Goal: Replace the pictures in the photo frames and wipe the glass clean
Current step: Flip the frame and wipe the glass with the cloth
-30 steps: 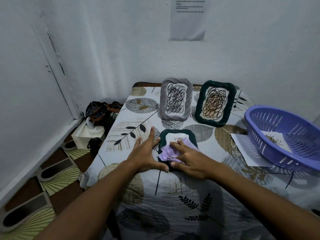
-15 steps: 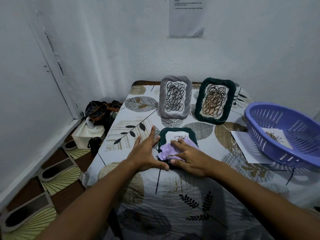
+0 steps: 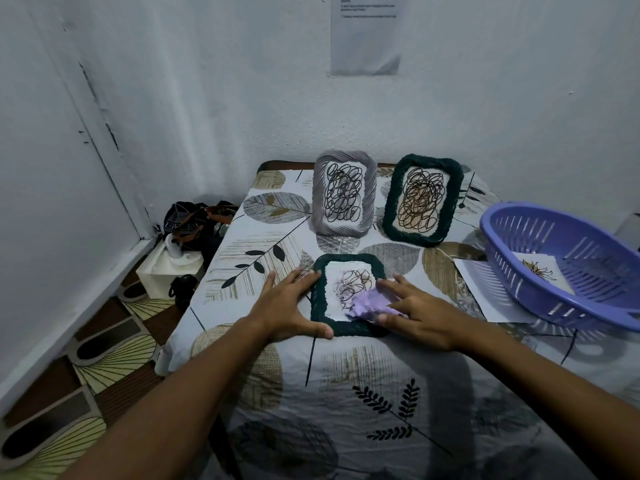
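Note:
A dark green photo frame [image 3: 323,271] lies flat on the leaf-patterned table [image 3: 346,375], with a scribble picture under its glass. My left hand [image 3: 287,306] braces the frame's left edge, fingers straight and thumb along the near edge. My right hand [image 3: 419,313] presses a crumpled lilac cloth [image 3: 363,303] onto the lower right of the glass with spread fingers. Behind, a grey frame [image 3: 344,192] and a second green frame [image 3: 422,199] stand upright, each with a scribble picture.
A purple plastic basket [image 3: 568,271] at the right holds a small drawing and sits partly on a white sheet [image 3: 485,289]. The wall is close behind the frames. Left of the table, on the floor, are a white box [image 3: 166,271] and dark bags [image 3: 194,220].
My right hand has slid the lilac cloth from the middle of the glass to its lower right, uncovering the scribble picture. My left hand has stayed on the frame's left edge.

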Motion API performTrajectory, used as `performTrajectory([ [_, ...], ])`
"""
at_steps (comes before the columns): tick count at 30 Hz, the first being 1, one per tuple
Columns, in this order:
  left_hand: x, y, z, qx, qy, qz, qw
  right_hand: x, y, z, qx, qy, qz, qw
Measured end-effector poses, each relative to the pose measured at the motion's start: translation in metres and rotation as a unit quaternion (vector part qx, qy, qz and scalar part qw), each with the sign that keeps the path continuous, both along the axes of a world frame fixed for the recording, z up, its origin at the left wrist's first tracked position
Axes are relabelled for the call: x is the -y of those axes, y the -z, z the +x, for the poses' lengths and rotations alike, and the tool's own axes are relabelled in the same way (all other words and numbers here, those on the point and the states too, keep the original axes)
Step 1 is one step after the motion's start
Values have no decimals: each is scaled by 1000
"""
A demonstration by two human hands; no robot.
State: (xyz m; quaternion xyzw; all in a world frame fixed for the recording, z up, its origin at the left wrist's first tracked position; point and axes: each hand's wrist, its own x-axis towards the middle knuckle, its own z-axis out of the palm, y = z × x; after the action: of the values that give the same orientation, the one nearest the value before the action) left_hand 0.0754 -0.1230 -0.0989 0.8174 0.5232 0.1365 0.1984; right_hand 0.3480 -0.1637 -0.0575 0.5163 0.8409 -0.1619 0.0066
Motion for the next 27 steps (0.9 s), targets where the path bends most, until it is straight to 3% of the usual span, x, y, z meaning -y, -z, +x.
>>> performTrajectory([
  [11, -2, 3, 0, -22, 10, 4, 1000, -25, -4, -9, 66, 66, 30, 995],
  [20, 0, 3, 0, -40, 14, 14, 999, -73, 7, -23, 14, 133, 58, 989],
  [27, 1, 3, 0, -52, 14, 23, 998, -48, 18, -25, -28, 122, 70, 990],
])
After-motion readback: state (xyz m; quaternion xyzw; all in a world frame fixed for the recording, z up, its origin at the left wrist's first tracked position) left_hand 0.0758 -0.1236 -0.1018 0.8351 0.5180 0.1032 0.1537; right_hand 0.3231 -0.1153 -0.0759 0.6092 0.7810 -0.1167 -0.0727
